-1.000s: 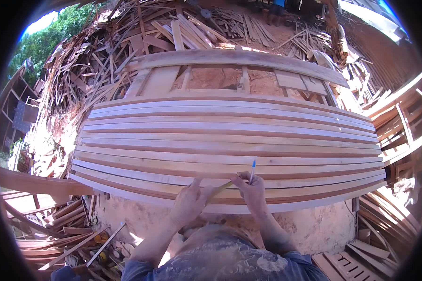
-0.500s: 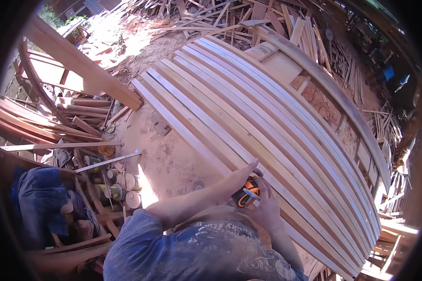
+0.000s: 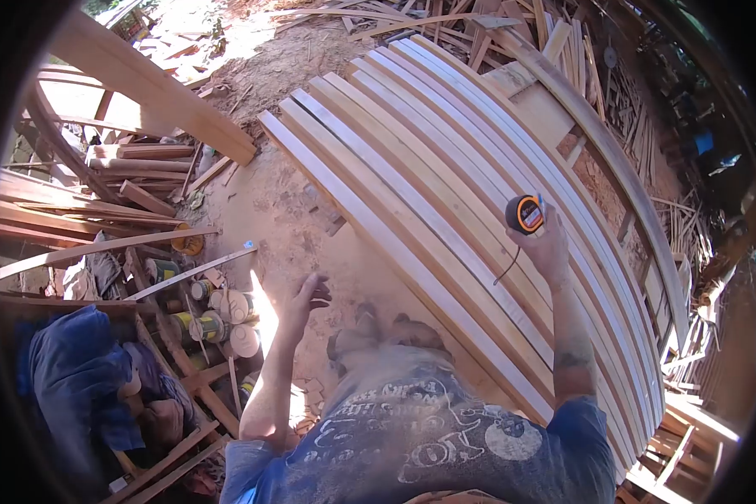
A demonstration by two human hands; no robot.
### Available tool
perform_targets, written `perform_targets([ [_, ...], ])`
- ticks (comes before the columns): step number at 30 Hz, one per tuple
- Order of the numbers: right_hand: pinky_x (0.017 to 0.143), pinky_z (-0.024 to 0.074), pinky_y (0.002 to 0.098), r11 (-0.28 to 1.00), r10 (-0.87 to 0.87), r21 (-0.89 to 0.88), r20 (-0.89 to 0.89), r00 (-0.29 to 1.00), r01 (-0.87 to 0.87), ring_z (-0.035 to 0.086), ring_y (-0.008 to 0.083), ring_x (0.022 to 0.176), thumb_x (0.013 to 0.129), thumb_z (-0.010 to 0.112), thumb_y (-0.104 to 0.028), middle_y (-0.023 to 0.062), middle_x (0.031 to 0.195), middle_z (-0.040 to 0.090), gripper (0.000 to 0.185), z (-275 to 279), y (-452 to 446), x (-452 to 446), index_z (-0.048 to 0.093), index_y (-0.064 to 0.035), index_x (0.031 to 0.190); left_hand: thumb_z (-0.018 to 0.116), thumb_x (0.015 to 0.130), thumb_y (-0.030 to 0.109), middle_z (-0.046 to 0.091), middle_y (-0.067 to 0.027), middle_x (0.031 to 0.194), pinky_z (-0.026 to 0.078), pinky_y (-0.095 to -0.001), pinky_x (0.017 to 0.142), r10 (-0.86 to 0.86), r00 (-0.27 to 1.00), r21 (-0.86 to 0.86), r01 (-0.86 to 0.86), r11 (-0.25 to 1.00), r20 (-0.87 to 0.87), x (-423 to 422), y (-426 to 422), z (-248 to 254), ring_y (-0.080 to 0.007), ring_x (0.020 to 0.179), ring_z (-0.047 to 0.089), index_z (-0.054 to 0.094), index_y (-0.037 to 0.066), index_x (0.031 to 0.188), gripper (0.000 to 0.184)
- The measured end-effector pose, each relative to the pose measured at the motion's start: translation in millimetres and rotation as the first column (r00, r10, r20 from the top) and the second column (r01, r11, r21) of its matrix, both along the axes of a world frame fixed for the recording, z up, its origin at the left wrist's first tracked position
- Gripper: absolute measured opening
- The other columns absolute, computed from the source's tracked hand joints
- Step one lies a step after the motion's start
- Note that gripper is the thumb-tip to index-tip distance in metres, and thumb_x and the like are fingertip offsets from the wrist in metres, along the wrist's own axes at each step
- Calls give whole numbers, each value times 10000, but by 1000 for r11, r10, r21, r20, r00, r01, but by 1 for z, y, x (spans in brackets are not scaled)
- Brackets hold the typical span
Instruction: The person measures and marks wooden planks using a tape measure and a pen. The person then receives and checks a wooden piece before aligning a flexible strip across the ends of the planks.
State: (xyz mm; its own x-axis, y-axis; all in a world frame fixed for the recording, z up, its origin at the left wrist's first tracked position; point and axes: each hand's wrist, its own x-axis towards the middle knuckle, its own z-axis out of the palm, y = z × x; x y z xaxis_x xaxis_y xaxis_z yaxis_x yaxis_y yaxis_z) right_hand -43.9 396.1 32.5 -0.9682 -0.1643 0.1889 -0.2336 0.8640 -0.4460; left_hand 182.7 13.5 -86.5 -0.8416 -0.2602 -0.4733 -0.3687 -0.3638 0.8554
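My right hand is closed around an orange-and-black tape measure, held over the row of wooden strips. A dark wrist strap hangs from the tape measure in a curve. Something thin and blue shows at its top edge by my fingers, too small to name. My left hand is raised over the dusty floor, left of the strips. Its fingers are loosely bent and apart, with nothing in them.
A long thick board juts in from the upper left. Paint cans and a blue cloth lie at lower left. Beyond the strips stands a curved wooden frame, with scrap wood heaped behind it. Sandy ground borders the strips.
My hands were together by the tape measure at my waist. Now my right hand has carried it forward and right over the strips, while my left hand has swung away left.
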Motion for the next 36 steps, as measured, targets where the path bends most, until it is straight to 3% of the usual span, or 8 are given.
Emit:
perform_targets([
  [5, 876, 458, 439, 997, -67, 34, 94, 993, 64, 562, 354, 1060, 671, 835, -330, 197, 1109, 582, 665, -23, 15, -37, 526, -28, 1178, 509, 947, 384, 606, -71, 772, 491, -315, 573, 420, 646, -356, -236, 904, 638, 199, -79, -212, -164, 659, 605, 612, 37, 989, 364],
  [12, 944, 423, 458, 987, -81, 158, 251, 965, 42, 558, 383, 1118, 766, 740, -424, 235, 1195, 568, 787, -43, -12, -34, 440, 32, 1332, 563, 916, 378, 602, -69, 780, 517, -418, 527, 206, 360, -79, -337, 938, 910, 394, -34, -220, -228, 584, 603, 627, 83, 935, 302],
  [15, 913, 442, 411, 957, 4, 286, -180, 984, 49, 583, 350, 1056, 849, 679, -443, 212, 1153, 599, 748, -56, 12, -55, 431, 42, 1361, 548, 921, 345, 604, -58, 762, 512, -388, 494, 226, 415, -179, -149, 972, 881, 305, -60, -177, -209, 587, 616, 628, 78, 982, 286],
  [19, 864, 439, 334, 988, -139, 63, -35, 990, 141, 588, 233, 937, 955, 577, -359, 152, 1027, 641, 497, 5, -72, -73, 563, 46, 1243, 621, 860, 384, 665, -167, 764, 536, -355, 616, 238, 873, -727, 174, 665, 426, 269, -169, -272, -267, 629, 663, 660, 18, 1002, 395],
  [24, 749, 424, 283, 975, 207, -96, 81, 975, -199, 524, 133, 815, 990, 518, -215, 69, 891, 597, 289, 32, -276, -43, 624, 38, 1083, 625, 873, 344, 667, -82, 861, 516, -378, 578, 540, 637, -413, -354, 839, 551, 158, -373, -239, -239, 657, 643, 621, 48, 1125, 388],
  [31, 655, 390, 240, 948, 311, -104, 500, 808, -300, 499, 85, 724, 948, 581, -155, 7, 763, 576, 196, 44, -508, -8, 648, 27, 981, 641, 865, 368, 577, -107, 1001, 471, -475, 690, 840, -44, -248, -962, 110, 541, 166, -599, -248, -253, 786, 546, 561, 80, 1158, 419],
  [33, 623, 378, 241, 954, 293, -112, 549, 783, -278, 484, 80, 683, 940, 586, -140, 0, 723, 564, 178, 34, -534, -12, 650, 23, 972, 672, 840, 374, 585, -100, 894, 450, -488, 683, 814, -143, -267, -964, 16, 563, 169, -631, -235, -254, 773, 549, 551, 97, 1013, 348],
  [36, 550, 367, 259, 949, 299, -92, 567, 768, -301, 460, 70, 597, 919, 580, -101, -15, 656, 539, 145, 37, -582, -10, 655, 18, 952, 591, 873, 441, 444, -90, 1391, 284, -631, 1003, 833, 10, -37, -999, 37, 552, 218, -672, -296, -328, 1249, 412, 458, 205, 1345, 544],
])
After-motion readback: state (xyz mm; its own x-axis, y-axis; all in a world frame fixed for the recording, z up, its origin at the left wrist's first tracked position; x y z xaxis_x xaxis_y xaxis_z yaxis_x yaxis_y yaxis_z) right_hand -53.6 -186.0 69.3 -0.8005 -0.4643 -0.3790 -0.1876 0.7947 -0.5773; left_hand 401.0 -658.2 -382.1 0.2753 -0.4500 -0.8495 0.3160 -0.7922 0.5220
